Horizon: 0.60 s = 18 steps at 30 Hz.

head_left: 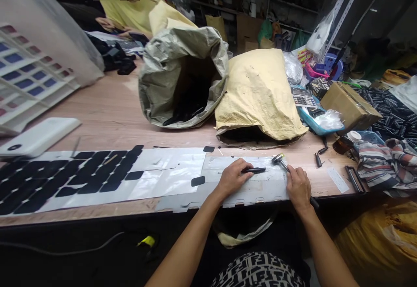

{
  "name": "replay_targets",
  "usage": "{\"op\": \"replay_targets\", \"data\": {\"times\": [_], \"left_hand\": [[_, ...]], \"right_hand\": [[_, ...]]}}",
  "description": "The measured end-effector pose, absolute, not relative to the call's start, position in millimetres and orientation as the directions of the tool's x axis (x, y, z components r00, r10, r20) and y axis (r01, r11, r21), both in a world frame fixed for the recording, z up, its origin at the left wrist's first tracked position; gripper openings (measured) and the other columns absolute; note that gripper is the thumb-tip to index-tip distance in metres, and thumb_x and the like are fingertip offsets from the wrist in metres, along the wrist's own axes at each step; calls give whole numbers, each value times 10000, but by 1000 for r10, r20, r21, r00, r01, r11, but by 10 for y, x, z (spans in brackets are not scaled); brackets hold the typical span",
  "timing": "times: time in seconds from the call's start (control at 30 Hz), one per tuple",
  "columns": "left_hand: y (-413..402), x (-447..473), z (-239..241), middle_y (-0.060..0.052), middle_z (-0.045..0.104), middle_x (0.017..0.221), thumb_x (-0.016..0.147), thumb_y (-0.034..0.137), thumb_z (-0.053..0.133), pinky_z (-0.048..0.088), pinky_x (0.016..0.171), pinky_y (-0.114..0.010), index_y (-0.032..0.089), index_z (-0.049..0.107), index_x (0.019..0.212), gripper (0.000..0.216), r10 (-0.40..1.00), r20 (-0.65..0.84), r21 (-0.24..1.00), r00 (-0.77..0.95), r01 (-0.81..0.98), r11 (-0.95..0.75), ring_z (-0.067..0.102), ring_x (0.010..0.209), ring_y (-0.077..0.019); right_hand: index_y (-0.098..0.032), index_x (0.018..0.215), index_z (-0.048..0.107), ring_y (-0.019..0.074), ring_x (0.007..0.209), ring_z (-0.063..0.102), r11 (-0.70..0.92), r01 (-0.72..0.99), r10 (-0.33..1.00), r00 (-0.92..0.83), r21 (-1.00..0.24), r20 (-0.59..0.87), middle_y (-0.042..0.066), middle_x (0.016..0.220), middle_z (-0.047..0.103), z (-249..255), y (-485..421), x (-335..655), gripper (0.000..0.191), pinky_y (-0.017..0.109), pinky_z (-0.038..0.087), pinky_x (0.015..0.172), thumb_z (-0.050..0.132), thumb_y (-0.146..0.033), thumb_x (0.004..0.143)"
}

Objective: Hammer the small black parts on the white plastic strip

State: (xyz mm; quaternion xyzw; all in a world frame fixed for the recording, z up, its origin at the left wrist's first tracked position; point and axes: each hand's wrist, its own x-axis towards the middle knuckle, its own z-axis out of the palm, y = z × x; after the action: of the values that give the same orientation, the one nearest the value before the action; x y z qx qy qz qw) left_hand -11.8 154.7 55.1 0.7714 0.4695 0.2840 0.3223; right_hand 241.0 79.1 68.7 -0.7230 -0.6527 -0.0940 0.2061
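Observation:
My left hand point(232, 177) rests on a grey metal plate point(257, 188) at the table's front edge, fingers pinched on a slim black rod-shaped piece point(254, 170) lying flat on it. My right hand point(299, 188) is closed round the handle of a small hammer point(280, 160), whose metal head lies on the plate just right of the black piece. To the left lies a white sheet point(163, 174) bearing several black rounded pads point(91, 176) in rows.
An open grey sack point(182, 78) with black parts and a yellow sack point(260, 91) stand behind the plate. A calculator point(302, 97), cardboard box point(350, 104), plaid cloth point(387, 161) sit at right. A white device point(39, 135) lies left. Another person in yellow point(130, 8) sits far back.

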Motion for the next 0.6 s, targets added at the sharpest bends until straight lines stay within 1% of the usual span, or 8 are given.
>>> {"op": "replay_targets", "data": {"times": [0.07,0.13,0.17,0.23,0.3,0.37,0.6], "left_hand": [[1559,-99,532,1,616,901,858,294,613,429,749,-277,232,689,993,167,911,134,769,390,538,-344,579,823,-157],[1582,-84,548,6,614,892,850,298,624,430,749,-277,238,696,997,174,916,121,772,382,545,-329,580,820,-155],[1590,-81,562,6,613,893,847,297,630,431,752,-277,241,698,1002,179,917,116,772,382,547,-325,581,826,-156],[1594,-80,587,5,610,893,842,291,640,433,763,-277,241,702,1002,179,916,113,771,384,548,-324,584,847,-159],[1588,-81,602,3,606,893,844,288,642,431,768,-275,241,707,991,168,917,115,770,382,549,-325,586,869,-162],[1580,-81,603,5,604,899,852,289,636,428,771,-274,247,711,986,160,919,114,770,379,551,-322,587,876,-160],[1584,-74,594,9,605,913,863,290,624,430,789,-270,253,709,1013,177,918,118,772,380,546,-326,583,876,-149]], "right_hand": [[-198,1225,651,204,891,563,-28,938,906,170,-345,388,72,927,621,751,752,2380,344,323,469,774,430,-249,966],[-190,1247,636,197,936,604,31,855,918,181,-518,353,81,994,644,832,689,2306,356,329,503,828,426,-288,978],[-191,1254,631,192,967,619,67,809,930,162,-585,330,85,1040,652,875,653,2256,357,332,512,864,427,-301,982],[-198,1247,635,195,1055,624,129,738,948,103,-662,300,92,1121,660,956,583,2145,349,345,511,937,434,-310,985],[-202,1245,637,199,1090,621,166,705,954,62,-689,293,94,1139,665,1019,530,2044,344,354,510,962,442,-310,984],[-204,1256,633,196,1069,628,180,696,956,42,-695,291,92,1114,670,1058,501,1971,345,352,519,947,447,-307,983],[-212,1242,646,186,985,643,204,715,953,9,-669,301,82,1054,677,1008,539,1920,339,337,539,891,451,-295,978]]}}
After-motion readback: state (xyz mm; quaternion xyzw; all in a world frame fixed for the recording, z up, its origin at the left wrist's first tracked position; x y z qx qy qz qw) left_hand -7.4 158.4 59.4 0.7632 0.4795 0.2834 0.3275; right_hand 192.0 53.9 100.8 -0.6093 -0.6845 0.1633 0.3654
